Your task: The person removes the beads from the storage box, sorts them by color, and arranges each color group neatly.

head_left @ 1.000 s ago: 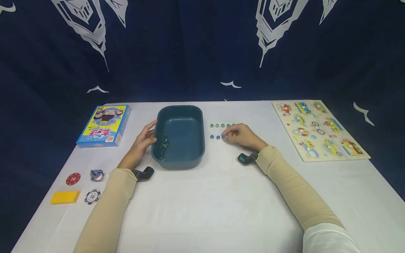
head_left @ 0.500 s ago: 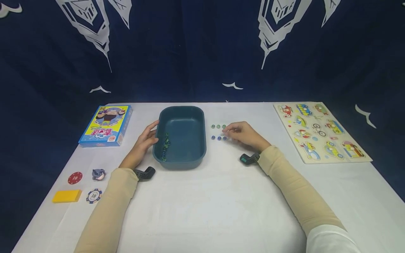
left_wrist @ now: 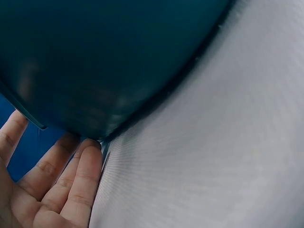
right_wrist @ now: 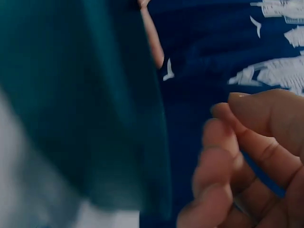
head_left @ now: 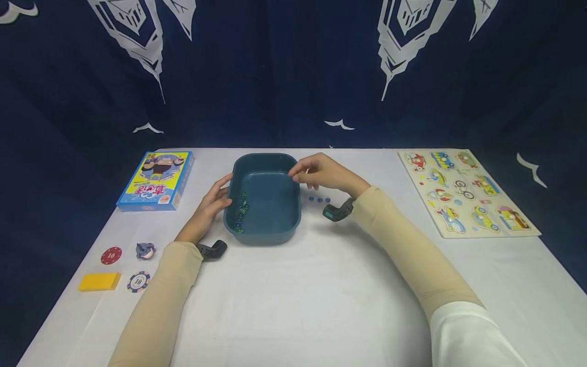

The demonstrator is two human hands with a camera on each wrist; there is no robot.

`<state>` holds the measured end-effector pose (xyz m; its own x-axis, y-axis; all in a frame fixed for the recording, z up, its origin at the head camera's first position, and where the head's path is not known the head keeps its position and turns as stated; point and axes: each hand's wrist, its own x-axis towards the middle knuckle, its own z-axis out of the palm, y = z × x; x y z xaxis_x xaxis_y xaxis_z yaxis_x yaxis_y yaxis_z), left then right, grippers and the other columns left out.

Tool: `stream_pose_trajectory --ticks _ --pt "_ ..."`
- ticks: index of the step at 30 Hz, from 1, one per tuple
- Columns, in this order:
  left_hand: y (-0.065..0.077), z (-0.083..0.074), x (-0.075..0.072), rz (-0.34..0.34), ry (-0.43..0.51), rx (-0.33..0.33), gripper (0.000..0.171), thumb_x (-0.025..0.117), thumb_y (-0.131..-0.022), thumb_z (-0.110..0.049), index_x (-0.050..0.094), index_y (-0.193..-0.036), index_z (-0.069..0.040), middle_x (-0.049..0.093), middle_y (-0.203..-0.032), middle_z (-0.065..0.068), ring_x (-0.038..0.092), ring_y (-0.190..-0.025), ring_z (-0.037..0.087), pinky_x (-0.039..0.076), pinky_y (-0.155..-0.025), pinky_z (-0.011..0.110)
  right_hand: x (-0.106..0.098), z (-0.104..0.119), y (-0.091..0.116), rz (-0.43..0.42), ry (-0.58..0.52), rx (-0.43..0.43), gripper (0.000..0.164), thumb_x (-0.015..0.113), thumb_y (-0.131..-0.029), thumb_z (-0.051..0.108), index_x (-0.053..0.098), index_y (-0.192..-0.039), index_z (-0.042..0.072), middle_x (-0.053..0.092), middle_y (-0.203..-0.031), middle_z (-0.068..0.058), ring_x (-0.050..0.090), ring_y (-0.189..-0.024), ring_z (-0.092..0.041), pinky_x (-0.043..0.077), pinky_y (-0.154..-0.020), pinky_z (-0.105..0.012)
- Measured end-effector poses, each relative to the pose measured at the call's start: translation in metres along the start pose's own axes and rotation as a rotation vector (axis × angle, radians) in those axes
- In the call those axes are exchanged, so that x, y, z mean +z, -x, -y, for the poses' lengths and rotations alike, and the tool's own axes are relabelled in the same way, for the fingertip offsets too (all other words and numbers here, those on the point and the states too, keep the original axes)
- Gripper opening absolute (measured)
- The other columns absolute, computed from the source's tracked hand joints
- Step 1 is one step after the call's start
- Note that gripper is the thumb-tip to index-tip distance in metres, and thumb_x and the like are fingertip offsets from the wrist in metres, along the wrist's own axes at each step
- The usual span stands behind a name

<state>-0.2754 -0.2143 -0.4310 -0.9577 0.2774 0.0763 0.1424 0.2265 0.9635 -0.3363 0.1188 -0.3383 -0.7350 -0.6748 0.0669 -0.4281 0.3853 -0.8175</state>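
Observation:
A dark teal plastic tub (head_left: 275, 237) stands on the table, with several green and blue marbles (head_left: 242, 206) along the left of its floor. My left hand (head_left: 205, 211) rests against the tub's left side, its fairly straight fingers (left_wrist: 83, 178) touching the outer wall under the rim. Over the tub's right rim is my right hand (head_left: 323, 173), thumb near the index finger and the other fingers loosely curled. No marble shows between those fingertips (right_wrist: 242, 102). Three blue marbles (head_left: 319, 200) lie in a row on the table beneath it; the green row behind is hidden by the hand.
A blue and yellow game box (head_left: 156, 178) lies at the back left. Nearer are a red chip (head_left: 111, 255), a small shark figure (head_left: 145, 250), a yellow block (head_left: 99, 281) and a white-and-blue chip (head_left: 138, 281). A picture puzzle board (head_left: 468, 196) lies at the right.
My right hand has come away from the third blue marble, leaving it in the row, and has moved up and left to the tub's right rim. The left hand stays at the tub.

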Motion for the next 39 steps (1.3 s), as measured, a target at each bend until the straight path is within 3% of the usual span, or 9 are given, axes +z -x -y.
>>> stream_pose_trajectory --ticks 6,11,14,22,28,33,39 --pt "-0.001 -0.001 0.000 -0.008 0.013 0.018 0.068 0.047 -0.095 -0.024 0.024 -0.159 -0.030 0.033 -0.157 0.014 0.028 -0.146 0.032 0.012 -0.116 0.064 0.017 0.026 -0.038 0.143 0.024 0.020 0.024 0.063 -0.097 0.013 0.070 -0.119 0.007 0.065 -0.090 -0.010 0.057 -0.071 -0.023 0.050 -0.059 -0.034" --pt "-0.001 -0.001 0.000 -0.005 0.034 0.030 0.069 0.046 -0.094 -0.021 0.023 -0.159 -0.026 0.036 -0.155 0.018 0.031 -0.145 0.034 0.014 -0.117 0.063 0.034 0.031 -0.066 0.229 0.038 0.077 0.030 0.062 -0.097 0.014 0.066 -0.126 0.004 0.066 -0.104 -0.020 0.060 -0.076 -0.020 0.051 -0.063 -0.031" --pt "-0.001 -0.002 0.000 -0.002 0.039 0.033 0.069 0.045 -0.094 -0.021 0.023 -0.159 -0.025 0.037 -0.155 0.018 0.032 -0.144 0.034 0.014 -0.117 0.063 0.044 0.030 -0.080 0.254 0.067 0.112 0.031 0.063 -0.097 0.014 0.066 -0.127 0.004 0.067 -0.108 -0.017 0.060 -0.077 -0.019 0.052 -0.065 -0.031" --pt "0.000 -0.002 -0.001 0.008 0.043 0.036 0.068 0.044 -0.095 -0.021 0.022 -0.159 -0.025 0.037 -0.154 0.018 0.033 -0.144 0.035 0.013 -0.117 0.062 0.070 0.022 -0.105 0.258 0.134 0.246 0.027 0.063 -0.096 0.011 0.068 -0.122 0.007 0.069 -0.114 -0.011 0.066 -0.090 -0.024 0.057 -0.074 -0.032" --pt "0.001 -0.002 -0.001 0.013 0.051 0.043 0.068 0.044 -0.095 -0.019 0.021 -0.159 -0.025 0.036 -0.155 0.019 0.032 -0.144 0.036 0.013 -0.116 0.064 0.081 0.024 -0.112 0.260 0.167 0.309 0.028 0.067 -0.093 0.009 0.069 -0.121 0.007 0.069 -0.113 -0.011 0.066 -0.087 -0.022 0.057 -0.073 -0.030" --pt "0.000 -0.001 -0.002 0.013 0.058 0.055 0.069 0.044 -0.095 -0.018 0.021 -0.160 -0.022 0.036 -0.155 0.021 0.031 -0.144 0.037 0.012 -0.116 0.065 0.088 0.023 -0.120 0.223 0.211 0.322 0.023 0.071 -0.089 0.005 0.072 -0.112 0.007 0.070 -0.101 -0.009 0.066 -0.081 -0.020 0.056 -0.070 -0.029" --pt "0.000 -0.001 -0.002 0.010 0.053 0.034 0.067 0.046 -0.095 -0.023 0.023 -0.159 -0.027 0.037 -0.155 0.016 0.031 -0.145 0.033 0.012 -0.116 0.065 0.094 0.017 -0.124 0.182 0.248 0.297 0.012 0.076 -0.085 0.006 0.073 -0.096 0.008 0.069 -0.086 -0.005 0.063 -0.075 -0.016 0.055 -0.066 -0.027"
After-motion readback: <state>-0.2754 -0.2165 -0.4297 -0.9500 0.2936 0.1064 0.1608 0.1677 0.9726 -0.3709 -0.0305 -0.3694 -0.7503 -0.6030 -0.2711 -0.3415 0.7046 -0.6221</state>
